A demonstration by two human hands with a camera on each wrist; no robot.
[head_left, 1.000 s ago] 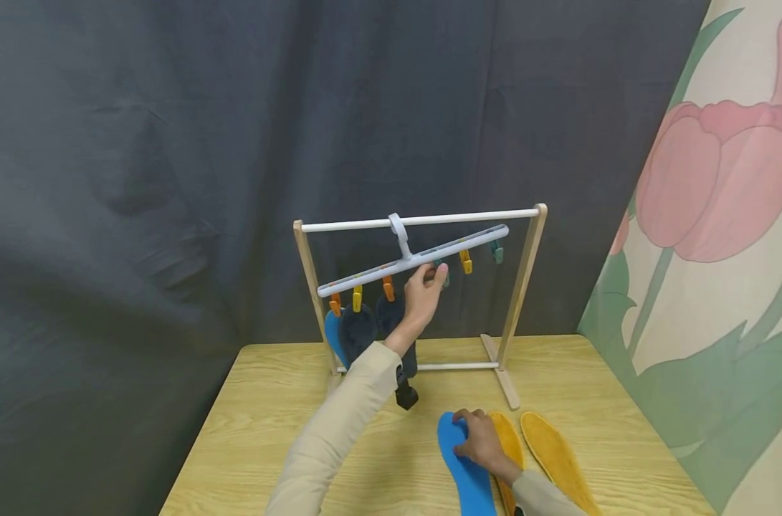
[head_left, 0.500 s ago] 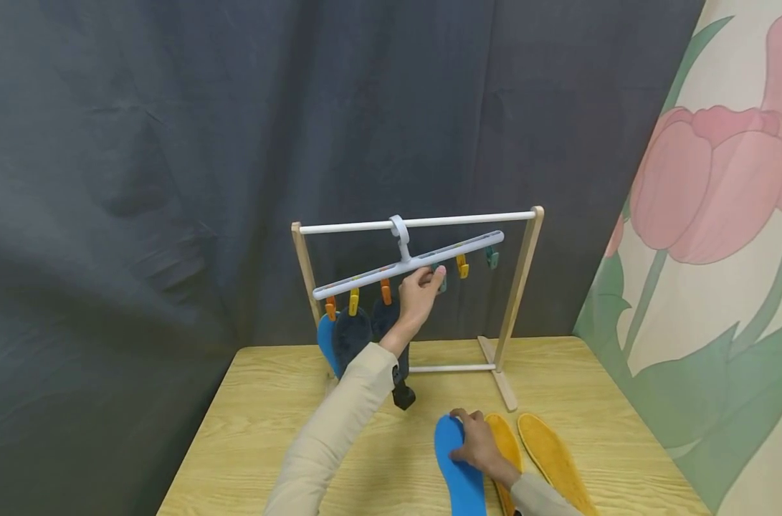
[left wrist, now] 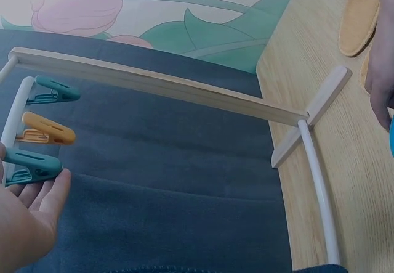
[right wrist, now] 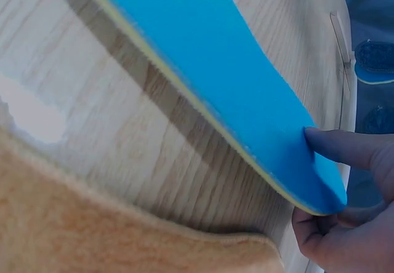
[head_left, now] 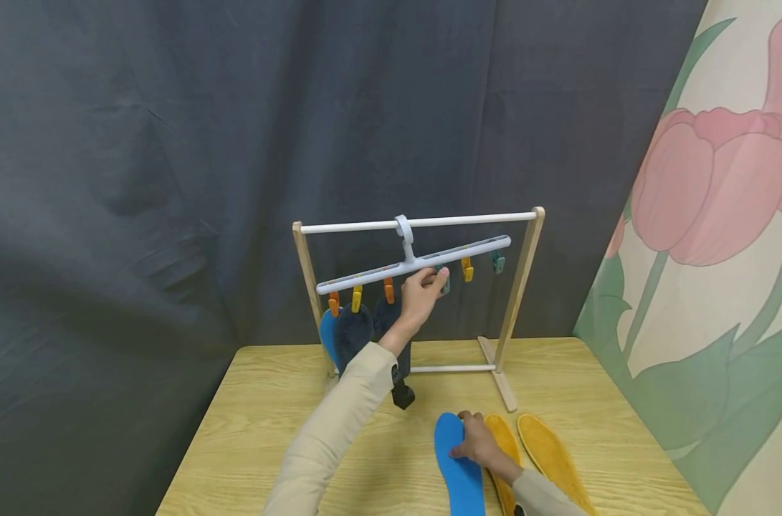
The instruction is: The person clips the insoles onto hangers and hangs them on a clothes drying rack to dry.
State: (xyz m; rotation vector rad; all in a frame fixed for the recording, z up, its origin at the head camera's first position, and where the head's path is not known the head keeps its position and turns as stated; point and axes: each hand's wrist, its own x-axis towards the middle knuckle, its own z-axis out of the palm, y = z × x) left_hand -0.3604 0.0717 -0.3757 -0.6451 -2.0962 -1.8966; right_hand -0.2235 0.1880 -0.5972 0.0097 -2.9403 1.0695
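My left hand (head_left: 419, 297) pinches a green clip (left wrist: 34, 165) on the white clip hanger (head_left: 455, 254), which hangs tilted from a rack, its left end lower. Thumb and fingers lie on either side of that clip. On the table side, my right hand (head_left: 482, 441) pinches the far end of a blue insole (head_left: 458, 459), thumb on the blue face and fingers under the edge. A shadow shows below the insole (right wrist: 203, 69) in the right wrist view. Orange and yellow clips (head_left: 356, 298) hold a blue insole (head_left: 328, 333) and dark insoles (head_left: 354, 333) on the hanger's left.
Two yellow-orange insoles (head_left: 552, 459) lie on the wooden table right of the blue one. The rack (head_left: 518, 294) has a wooden post and foot on the right. More clips, yellow (head_left: 467, 269) and green (head_left: 498, 262), hang at the hanger's right end. A dark curtain (head_left: 391, 107) stands behind.
The hanger has swung slightly and now tilts a little less. My right fingers have shifted from the insole's top to around its far end. My left hand stays at the green clip.
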